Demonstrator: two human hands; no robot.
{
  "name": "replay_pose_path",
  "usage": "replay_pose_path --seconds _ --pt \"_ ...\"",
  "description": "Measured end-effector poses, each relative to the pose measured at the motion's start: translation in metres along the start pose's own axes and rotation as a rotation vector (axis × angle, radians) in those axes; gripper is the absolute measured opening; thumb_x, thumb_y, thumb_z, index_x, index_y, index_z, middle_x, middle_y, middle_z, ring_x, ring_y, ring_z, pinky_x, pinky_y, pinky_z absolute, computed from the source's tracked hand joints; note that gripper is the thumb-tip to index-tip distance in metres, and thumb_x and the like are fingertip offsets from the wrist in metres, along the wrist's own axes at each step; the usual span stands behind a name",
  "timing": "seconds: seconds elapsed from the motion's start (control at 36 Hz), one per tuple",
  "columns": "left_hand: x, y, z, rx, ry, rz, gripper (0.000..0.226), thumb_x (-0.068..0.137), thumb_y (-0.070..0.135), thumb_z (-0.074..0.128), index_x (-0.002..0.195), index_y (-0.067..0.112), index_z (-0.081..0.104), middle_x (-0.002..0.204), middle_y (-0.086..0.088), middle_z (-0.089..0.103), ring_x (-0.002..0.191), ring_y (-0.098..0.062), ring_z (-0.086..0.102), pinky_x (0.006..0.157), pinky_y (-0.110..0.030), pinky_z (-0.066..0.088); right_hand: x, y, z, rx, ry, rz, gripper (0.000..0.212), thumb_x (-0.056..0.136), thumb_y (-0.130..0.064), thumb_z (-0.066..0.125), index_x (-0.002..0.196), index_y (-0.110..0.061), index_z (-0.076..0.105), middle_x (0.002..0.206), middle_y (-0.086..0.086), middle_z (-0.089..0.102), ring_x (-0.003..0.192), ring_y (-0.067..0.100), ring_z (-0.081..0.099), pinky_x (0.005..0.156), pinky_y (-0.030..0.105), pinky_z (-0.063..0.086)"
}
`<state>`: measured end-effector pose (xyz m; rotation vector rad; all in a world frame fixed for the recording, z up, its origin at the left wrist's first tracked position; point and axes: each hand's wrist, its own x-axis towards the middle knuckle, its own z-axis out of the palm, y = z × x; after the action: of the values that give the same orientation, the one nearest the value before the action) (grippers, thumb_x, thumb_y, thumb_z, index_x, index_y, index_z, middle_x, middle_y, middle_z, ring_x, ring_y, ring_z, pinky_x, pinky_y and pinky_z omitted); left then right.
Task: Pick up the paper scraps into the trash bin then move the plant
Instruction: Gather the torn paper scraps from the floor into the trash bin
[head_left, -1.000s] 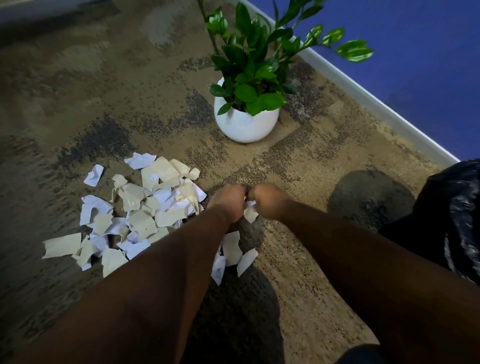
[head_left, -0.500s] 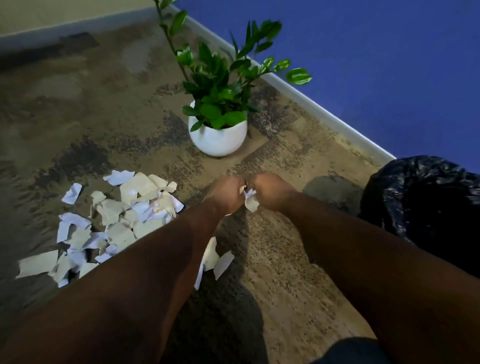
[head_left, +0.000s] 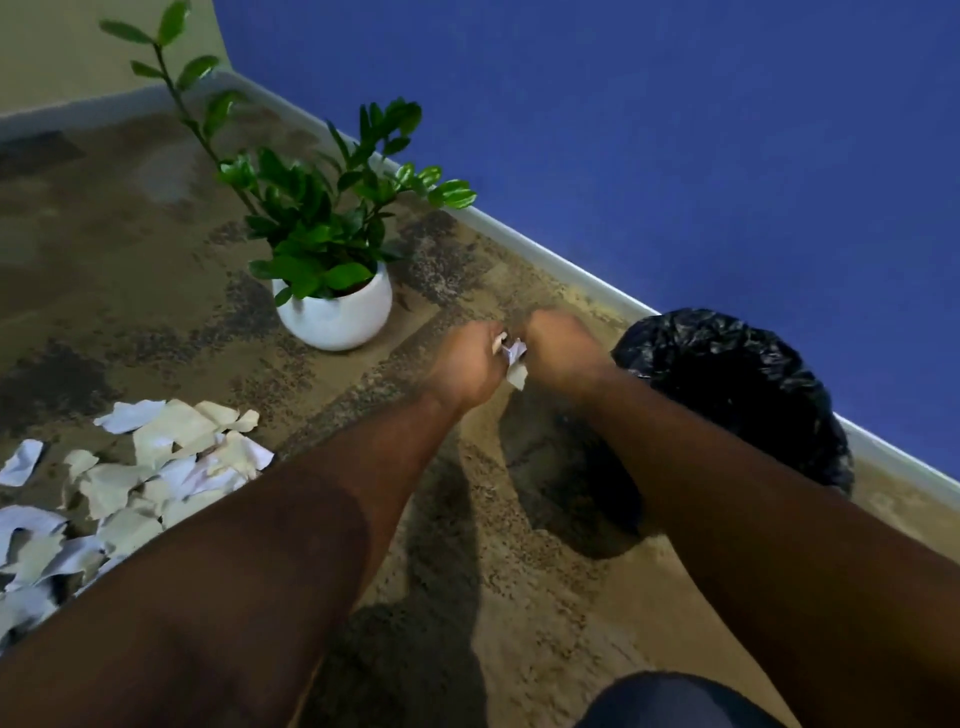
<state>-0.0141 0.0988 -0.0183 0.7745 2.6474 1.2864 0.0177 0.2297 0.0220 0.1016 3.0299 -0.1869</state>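
While most paper scraps (head_left: 150, 483) lie on the carpet (head_left: 493, 597) at nine o'clock, I have my left hand (head_left: 467, 364) and right hand (head_left: 558, 353) pressed together, cupping a few. Next I judge: swing toward the trash bin (head_left: 737, 384) at two o'clock and release. The plant (head_left: 332, 260) waits at eleven.

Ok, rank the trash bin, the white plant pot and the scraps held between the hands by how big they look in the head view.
1. trash bin, largest, though partly hidden by an arm
2. white plant pot
3. held scraps, smallest by far
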Motion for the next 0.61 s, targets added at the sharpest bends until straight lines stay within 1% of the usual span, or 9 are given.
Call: replay_pose_path --seconds 0.06,0.14,0.19,0.25,0.33,0.42,0.5,0.56,0.61 --pt "0.009 0.020 0.007 0.014 -0.005 0.020 0.019 0.092 0.029 0.061 0.078 0.016 0.059 0.080 -0.002 0.067 0.073 -0.020 0.061 0.063 -0.027 0.038 -0.009 0.013 -0.015 -0.022 0.035 0.034 0.017 0.082 0.000 0.061 0.096 -0.007 0.069 0.094 0.010 0.062 0.085 0.026 0.063 0.068 0.029 0.044" --pt "0.024 0.052 0.019 0.049 0.028 0.078 0.020 0.094 0.030 0.060 0.079 0.017 0.057 0.079 -0.004 0.066 0.075 -0.025 0.063 0.062 -0.030 0.042 -0.025 0.035 -0.038 -0.043 0.121 0.049 0.021 0.075 0.000 0.060 0.095 -0.004 0.068 0.096 0.014 0.057 0.085 0.030 0.058 0.069 0.031 0.040" --pt "0.032 0.074 0.027 0.034 0.020 0.126 0.024 0.094 0.034 0.059 0.079 0.014 0.058 0.076 -0.002 0.064 0.076 -0.027 0.064 0.059 -0.031 0.043 -0.034 0.050 -0.050 -0.085 0.169 0.076 0.020 0.079 0.003 0.056 0.094 -0.003 0.066 0.096 0.015 0.053 0.084 0.032 0.055 0.068 0.031 0.034" --pt "0.038 0.094 0.037 0.005 0.015 0.159 0.029 0.094 0.035 0.059 0.076 0.013 0.055 0.071 -0.003 0.060 0.076 -0.030 0.063 0.055 -0.033 0.041 -0.044 0.068 -0.060 -0.125 0.199 0.118 0.014 0.081 0.005 0.053 0.086 -0.005 0.061 0.094 0.014 0.050 0.084 0.035 0.055 0.066 0.032 0.032" --pt "0.043 0.120 0.059 -0.020 -0.001 0.177 0.030 0.093 0.035 0.060 0.080 0.008 0.060 0.080 -0.012 0.065 0.080 -0.035 0.063 0.067 -0.043 0.052 -0.060 0.093 -0.068 -0.134 0.214 0.162 0.018 0.082 0.005 0.053 0.077 -0.012 0.050 0.089 0.009 0.044 0.078 0.031 0.051 0.064 0.032 0.032" --pt "0.042 0.140 0.083 0.009 -0.012 0.208 0.022 0.093 0.030 0.060 0.080 0.011 0.057 0.086 -0.013 0.064 0.083 -0.035 0.062 0.070 -0.042 0.051 -0.079 0.117 -0.070 -0.126 0.223 0.227 0.017 0.084 0.003 0.055 0.077 -0.012 0.050 0.088 0.008 0.042 0.078 0.031 0.053 0.064 0.030 0.031" --pt "0.039 0.154 0.107 0.058 -0.041 0.242 0.014 0.092 0.024 0.058 0.090 0.010 0.061 0.097 -0.015 0.065 0.092 -0.036 0.062 0.075 -0.041 0.051 -0.098 0.139 -0.064 -0.116 0.228 0.278 0.010 0.085 0.000 0.057 0.089 -0.008 0.061 0.088 0.009 0.045 0.084 0.036 0.058 0.064 0.029 0.032" --pt "0.035 0.160 0.122 0.068 -0.080 0.240 0.019 0.092 0.026 0.058 0.103 0.011 0.064 0.105 -0.013 0.065 0.099 -0.033 0.063 0.082 -0.042 0.053 -0.109 0.150 -0.059 -0.129 0.222 0.308 0.017 0.087 -0.002 0.057 0.101 -0.006 0.065 0.097 0.014 0.054 0.091 0.036 0.060 0.068 0.028 0.034" --pt "0.030 0.164 0.134 0.097 -0.117 0.215 0.024 0.093 0.028 0.059 0.109 0.011 0.062 0.112 -0.012 0.063 0.102 -0.031 0.061 0.086 -0.044 0.053 -0.118 0.158 -0.054 -0.144 0.182 0.336 0.018 0.087 0.000 0.057 0.102 -0.004 0.067 0.107 0.016 0.061 0.095 0.034 0.061 0.069 0.027 0.034"
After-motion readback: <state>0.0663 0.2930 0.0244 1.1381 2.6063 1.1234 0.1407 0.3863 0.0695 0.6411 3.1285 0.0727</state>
